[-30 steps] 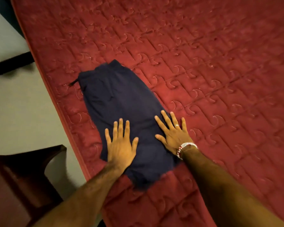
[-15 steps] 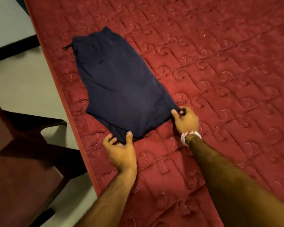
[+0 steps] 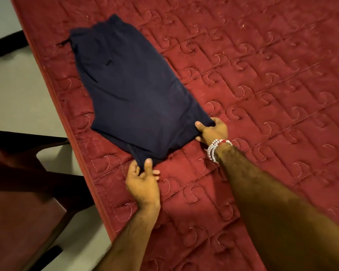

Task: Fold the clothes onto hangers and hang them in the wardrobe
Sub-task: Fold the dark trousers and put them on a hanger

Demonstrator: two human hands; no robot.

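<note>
1. At the near hem, the left hand (image 3: 143,178) pinches one corner of the navy garment (image 3: 131,87) under its thumb; the right hand (image 3: 211,132) grips the other corner.
2. That garment lies folded flat on the red quilted bed (image 3: 262,85), close to its left edge.
3. It looks soft, light and limp (likely to sag if lifted mid-cloth), so the corners are the sensible hold.
4. Count: one garment, two hands, one wooden chair (image 3: 18,202) beside the bed, no hanger in view.
</note>
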